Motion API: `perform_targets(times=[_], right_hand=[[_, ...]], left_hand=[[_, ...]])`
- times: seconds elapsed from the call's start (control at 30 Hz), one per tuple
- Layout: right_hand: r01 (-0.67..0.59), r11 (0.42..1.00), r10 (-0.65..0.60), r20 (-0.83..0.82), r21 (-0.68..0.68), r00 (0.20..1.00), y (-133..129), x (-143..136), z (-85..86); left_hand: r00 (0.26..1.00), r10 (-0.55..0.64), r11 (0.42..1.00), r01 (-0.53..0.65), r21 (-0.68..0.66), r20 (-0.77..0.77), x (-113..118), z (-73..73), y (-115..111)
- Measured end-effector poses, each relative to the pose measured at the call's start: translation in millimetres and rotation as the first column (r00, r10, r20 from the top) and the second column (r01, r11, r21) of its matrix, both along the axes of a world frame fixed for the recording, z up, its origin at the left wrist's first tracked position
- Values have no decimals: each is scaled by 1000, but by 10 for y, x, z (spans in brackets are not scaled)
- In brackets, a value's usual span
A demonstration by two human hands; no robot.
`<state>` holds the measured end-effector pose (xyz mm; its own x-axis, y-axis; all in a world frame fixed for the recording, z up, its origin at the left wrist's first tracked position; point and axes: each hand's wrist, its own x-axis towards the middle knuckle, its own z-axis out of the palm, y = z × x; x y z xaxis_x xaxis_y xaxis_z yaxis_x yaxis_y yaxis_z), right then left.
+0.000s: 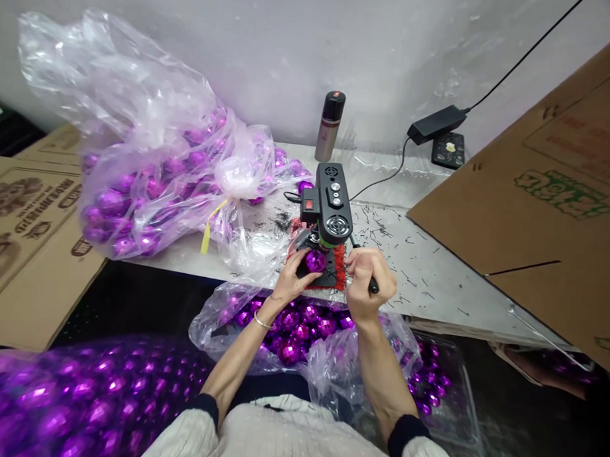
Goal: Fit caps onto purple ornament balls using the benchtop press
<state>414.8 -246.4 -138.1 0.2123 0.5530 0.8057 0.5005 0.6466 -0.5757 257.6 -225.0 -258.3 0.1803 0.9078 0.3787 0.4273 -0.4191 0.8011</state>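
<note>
My left hand (294, 278) grips a shiny purple faceted ball (315, 261) between thumb and fingers, under the head of a small black bench drill press (334, 203). Wrapped in a fist, my right hand (367, 281) holds the black-gripped lever (374, 285) on the machine's right side. The machine's dark base rests on a red mat (340, 266). Below the table edge, an open clear bag (212, 322) full of purple balls (301, 332) lies in front of my body. The tool tip above the ball is hidden.
A tied plastic bag (139, 116) of purple balls fills the table's left. Behind the machine stands a spray can (330, 126). A power adapter (437, 124) and a dark phone-like object (448, 151) lie back right. Cardboard boxes flank both sides (546, 203). Dark shavings litter the tabletop (424, 259).
</note>
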Motion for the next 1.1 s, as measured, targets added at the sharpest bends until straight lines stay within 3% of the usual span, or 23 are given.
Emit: perform_targets(times=[0.1, 0.23, 0.4, 0.5, 0.6, 0.67, 0.77, 0.8, 0.83, 0.9, 1.0, 1.1], right_hand=[[-14, 1000, 14, 12, 1, 1000, -22, 5, 22], [-6, 999, 5, 32, 43, 999, -35, 20, -131], [2, 998, -3, 16, 56, 1000, -34, 32, -206], [-5, 998, 3, 22, 57, 1000, -31, 47, -214], [-7, 998, 5, 24, 58, 1000, -25, 54, -229], [-3, 998, 2, 20, 62, 1000, -22, 49, -234], [0, 997, -2, 17, 74, 1000, -21, 35, -227], [0, 997, -2, 20, 77, 1000, -23, 31, -222], [1, 997, -3, 23, 78, 1000, -25, 30, -216], [1, 997, -4, 33, 79, 999, -31, 30, -209], [-3, 997, -2, 56, 75, 998, -37, 38, -209], [-4, 997, -1, 73, 75, 997, -35, 41, -215]], left_hand=[[989, -63, 988, 81, 135, -131, -158, 17, -391], [936, -161, 959, 223, 176, -313, -312, -58, -786], [916, -226, 933, 302, 198, -331, -226, -139, -919], [929, -264, 927, 318, 196, -261, -187, -60, -882], [965, -180, 970, 206, 130, -189, -288, 170, -561], [974, 68, 998, -65, 24, -215, -436, 377, -115], [920, 277, 955, -295, -27, -279, -687, 646, 754], [884, 343, 924, -379, -56, -317, -752, 706, 1031], [807, 408, 853, -503, -136, -426, -801, 748, 1276], [765, 431, 806, -565, -177, -478, -847, 782, 1634], [746, 438, 778, -594, -204, -502, -833, 755, 1838], [751, 458, 760, -609, -229, -475, -794, 705, 1774]])
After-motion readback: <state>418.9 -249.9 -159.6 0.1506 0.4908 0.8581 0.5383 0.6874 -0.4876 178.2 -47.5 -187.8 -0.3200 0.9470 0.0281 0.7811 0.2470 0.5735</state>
